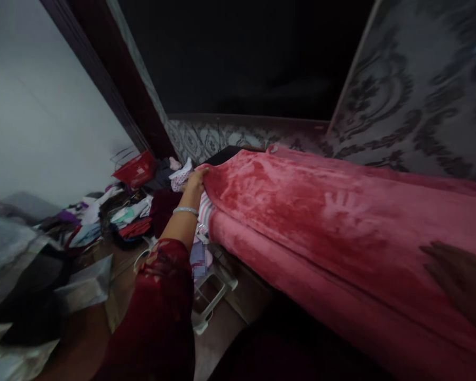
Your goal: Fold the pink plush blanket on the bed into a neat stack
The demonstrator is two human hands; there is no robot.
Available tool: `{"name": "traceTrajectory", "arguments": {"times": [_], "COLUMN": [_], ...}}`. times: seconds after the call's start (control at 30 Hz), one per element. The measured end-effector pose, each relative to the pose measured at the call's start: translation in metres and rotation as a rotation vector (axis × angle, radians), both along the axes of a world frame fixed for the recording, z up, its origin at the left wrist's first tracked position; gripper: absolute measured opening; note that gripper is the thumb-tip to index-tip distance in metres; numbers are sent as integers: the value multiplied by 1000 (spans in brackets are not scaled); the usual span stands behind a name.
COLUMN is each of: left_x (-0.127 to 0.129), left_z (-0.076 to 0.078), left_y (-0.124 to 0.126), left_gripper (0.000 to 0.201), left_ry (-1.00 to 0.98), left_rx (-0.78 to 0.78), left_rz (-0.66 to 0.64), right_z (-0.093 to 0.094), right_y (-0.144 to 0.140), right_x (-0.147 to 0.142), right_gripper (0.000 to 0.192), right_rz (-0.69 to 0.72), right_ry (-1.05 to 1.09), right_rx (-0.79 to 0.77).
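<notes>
A plush pink-red blanket lies spread over a long raised surface, with part of it draping down the near side. At its far left corner, my left hand is closed on the fabric edge; some of its fingers are hidden. My right hand rests palm down on the pile near the right edge of the view, fingers stretched out, holding nothing. Pale handprints and darker brushed streaks mark the plush. Striped cloth shows below the left corner.
Heaped clothes cover the floor at left, beside a red basket. A pale plastic stool stands below the blanket's left end. A large dark screen is on the patterned wall behind. Plastic bags lie at lower left.
</notes>
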State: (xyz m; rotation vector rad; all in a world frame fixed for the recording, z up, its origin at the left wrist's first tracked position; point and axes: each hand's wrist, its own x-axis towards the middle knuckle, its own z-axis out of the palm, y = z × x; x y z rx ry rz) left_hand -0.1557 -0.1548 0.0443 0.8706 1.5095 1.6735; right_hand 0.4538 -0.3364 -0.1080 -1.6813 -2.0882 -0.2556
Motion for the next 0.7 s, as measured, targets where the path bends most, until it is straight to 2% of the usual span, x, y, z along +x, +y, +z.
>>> {"name": "traceTrajectory", "arguments": {"times": [0.1,0.17,0.23,0.27,0.3,0.37,0.47,0.5,0.6,0.7], "left_x": [55,99,144,165,186,219,248,252,254,248], "left_z": [37,56,62,59,51,24,-28,-43,-73,-80], "left_y": [5,2,-12,-24,-38,-71,-118,-129,-147,-147], "left_gripper": [13,14,16,16,15,17,13,10,18,36], "left_ry": [76,134,282,442,625,935,1174,1228,1341,1381], "left_rx": [85,160,242,288,316,281,224,225,319,387], "left_rz": [-116,-216,-310,-355,-392,-526,-779,-811,-738,-644], "right_z": [14,20,24,24,24,22,17,16,14,18], "right_y": [-1,-1,-2,-2,-1,-1,1,2,3,6], "right_x": [-18,-26,-30,-31,-31,-31,-32,-32,-32,-30], "right_gripper": [59,54,51,50,50,50,48,47,46,43], "right_rz": [-8,-40,-55,-55,-52,-38,-25,-27,-41,-35], "right_ry": [35,72,100,109,117,128,137,138,152,191], "right_rx": [32,41,40,39,42,62,104,107,104,82]}}
